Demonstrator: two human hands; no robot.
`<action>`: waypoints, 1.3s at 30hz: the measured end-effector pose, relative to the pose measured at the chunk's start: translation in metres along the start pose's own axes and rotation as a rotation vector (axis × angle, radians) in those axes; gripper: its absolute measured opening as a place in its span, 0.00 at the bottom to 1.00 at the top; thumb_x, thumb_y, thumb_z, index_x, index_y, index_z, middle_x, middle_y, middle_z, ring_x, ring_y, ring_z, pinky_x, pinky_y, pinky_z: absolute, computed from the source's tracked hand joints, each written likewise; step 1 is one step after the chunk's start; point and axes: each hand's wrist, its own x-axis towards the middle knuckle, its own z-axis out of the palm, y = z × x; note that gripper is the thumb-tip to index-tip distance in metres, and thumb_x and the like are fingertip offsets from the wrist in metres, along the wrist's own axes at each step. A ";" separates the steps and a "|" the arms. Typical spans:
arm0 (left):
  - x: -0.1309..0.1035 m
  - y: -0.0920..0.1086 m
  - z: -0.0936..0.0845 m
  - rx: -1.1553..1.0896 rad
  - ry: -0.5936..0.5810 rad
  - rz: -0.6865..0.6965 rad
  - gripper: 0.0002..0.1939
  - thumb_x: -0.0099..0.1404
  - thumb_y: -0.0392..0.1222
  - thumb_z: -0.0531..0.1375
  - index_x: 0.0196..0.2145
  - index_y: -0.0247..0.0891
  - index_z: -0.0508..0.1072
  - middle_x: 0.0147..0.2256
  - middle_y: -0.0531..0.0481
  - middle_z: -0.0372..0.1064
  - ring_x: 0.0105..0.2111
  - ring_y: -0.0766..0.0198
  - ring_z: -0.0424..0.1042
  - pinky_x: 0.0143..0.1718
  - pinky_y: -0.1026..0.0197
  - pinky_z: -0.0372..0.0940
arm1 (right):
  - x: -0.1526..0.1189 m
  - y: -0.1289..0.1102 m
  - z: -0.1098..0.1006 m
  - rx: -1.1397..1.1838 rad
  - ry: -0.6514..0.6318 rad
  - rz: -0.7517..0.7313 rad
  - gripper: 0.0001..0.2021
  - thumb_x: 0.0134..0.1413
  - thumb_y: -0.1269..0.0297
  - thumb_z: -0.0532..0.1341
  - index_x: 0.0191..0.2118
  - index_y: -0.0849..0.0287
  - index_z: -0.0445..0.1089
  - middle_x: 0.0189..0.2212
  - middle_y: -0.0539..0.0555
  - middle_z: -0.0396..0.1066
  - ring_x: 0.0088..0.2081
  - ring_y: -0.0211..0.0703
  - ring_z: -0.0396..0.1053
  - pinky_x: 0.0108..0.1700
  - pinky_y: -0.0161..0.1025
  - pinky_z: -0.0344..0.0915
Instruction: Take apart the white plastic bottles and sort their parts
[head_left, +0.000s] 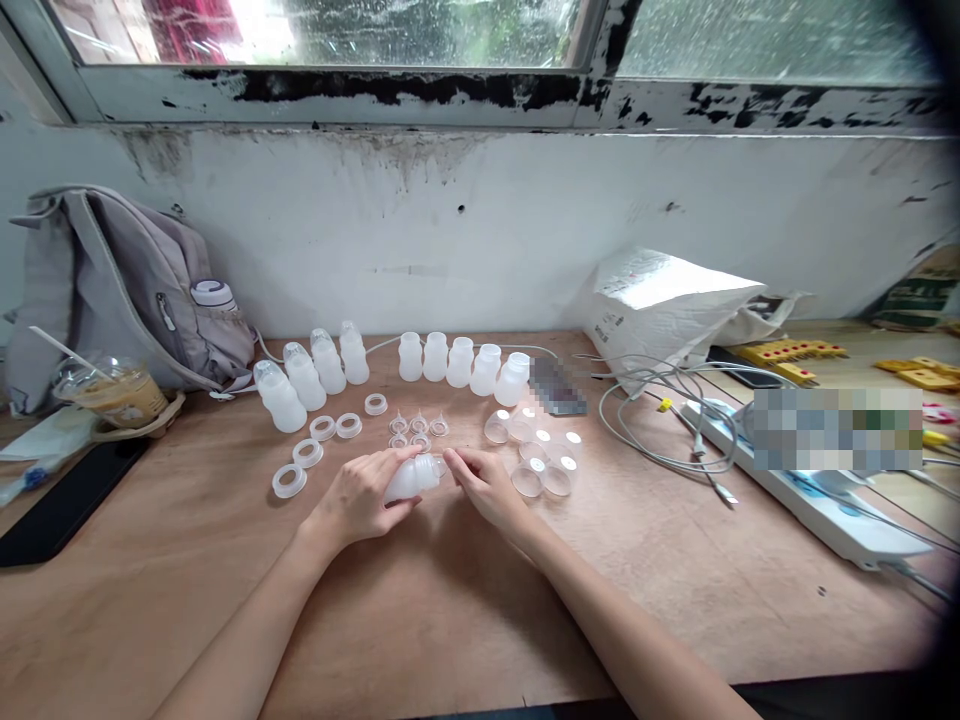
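My left hand (366, 494) is wrapped round a white baby bottle (405, 480), which lies tilted with its neck to the right. At that neck my right hand (484, 485) pinches a small clear part, seemingly the nipple; the fingers partly hide it. Just beyond are several clear nipples (418, 426) standing in rows. Several white screw rings (307, 453) lie to the left, and several clear domed caps (529, 476) to the right. Farther back stand several capped bottles (304, 376) at left and several uncapped bottles (461, 362) in the middle.
A backpack (124, 290), an iced drink (120, 392) and a black phone (71, 500) are at the left. Coiled white cables (660, 440), a power strip (817, 505) and a white bag (660, 310) occupy the right. Behind the table is a wall (465, 260).
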 end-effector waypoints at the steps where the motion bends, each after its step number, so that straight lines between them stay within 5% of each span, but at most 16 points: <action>1: 0.000 0.000 0.000 0.006 0.000 -0.015 0.27 0.56 0.39 0.57 0.54 0.41 0.55 0.47 0.46 0.66 0.44 0.58 0.68 0.43 0.57 0.64 | 0.000 -0.001 0.000 -0.005 0.020 -0.008 0.19 0.56 0.54 0.49 0.20 0.59 0.56 0.16 0.46 0.51 0.20 0.32 0.50 0.21 0.32 0.49; 5: 0.000 -0.001 0.000 -0.012 -0.002 -0.022 0.27 0.55 0.40 0.57 0.53 0.42 0.56 0.47 0.46 0.67 0.43 0.58 0.69 0.41 0.58 0.65 | -0.002 -0.003 -0.001 0.060 0.010 -0.032 0.10 0.54 0.57 0.54 0.34 0.59 0.62 0.24 0.48 0.62 0.23 0.33 0.58 0.25 0.31 0.57; 11: -0.001 0.000 0.002 -0.136 -0.019 -0.023 0.30 0.55 0.39 0.58 0.54 0.43 0.53 0.49 0.48 0.65 0.43 0.60 0.69 0.41 0.59 0.66 | -0.004 -0.008 -0.002 0.200 -0.167 -0.053 0.17 0.49 0.59 0.59 0.46 0.57 0.64 0.40 0.55 0.67 0.37 0.40 0.67 0.34 0.35 0.65; 19: -0.002 0.006 0.006 -0.153 -0.042 -0.039 0.29 0.55 0.42 0.58 0.53 0.44 0.53 0.48 0.48 0.66 0.39 0.59 0.71 0.37 0.58 0.67 | -0.003 -0.008 0.001 -0.033 -0.027 0.067 0.16 0.48 0.52 0.58 0.23 0.62 0.68 0.18 0.50 0.66 0.22 0.35 0.62 0.23 0.32 0.58; 23: -0.002 0.005 0.006 -0.174 -0.025 -0.049 0.29 0.55 0.42 0.58 0.53 0.44 0.54 0.47 0.48 0.66 0.40 0.58 0.71 0.38 0.59 0.67 | -0.004 -0.012 -0.002 0.039 -0.091 0.005 0.13 0.49 0.55 0.59 0.35 0.60 0.69 0.27 0.51 0.69 0.26 0.35 0.64 0.27 0.32 0.61; 26: -0.001 0.004 0.005 -0.206 -0.023 -0.095 0.28 0.55 0.43 0.58 0.52 0.43 0.54 0.44 0.48 0.68 0.38 0.59 0.72 0.36 0.60 0.67 | -0.004 -0.012 -0.004 0.134 -0.188 -0.035 0.21 0.44 0.58 0.62 0.46 0.57 0.65 0.36 0.53 0.69 0.30 0.36 0.66 0.31 0.33 0.63; 35: -0.001 0.010 0.011 -0.230 -0.022 -0.079 0.29 0.55 0.43 0.58 0.53 0.44 0.53 0.46 0.49 0.67 0.40 0.60 0.71 0.38 0.60 0.67 | -0.004 -0.010 -0.001 0.087 -0.089 0.193 0.17 0.44 0.50 0.60 0.23 0.62 0.66 0.14 0.47 0.62 0.15 0.32 0.59 0.15 0.29 0.53; 39: 0.000 0.008 0.012 -0.244 0.018 -0.129 0.28 0.54 0.44 0.59 0.51 0.43 0.55 0.43 0.48 0.69 0.38 0.59 0.72 0.36 0.60 0.67 | -0.003 -0.013 -0.003 0.201 -0.145 0.143 0.17 0.44 0.53 0.61 0.39 0.59 0.67 0.22 0.48 0.66 0.18 0.32 0.62 0.17 0.29 0.57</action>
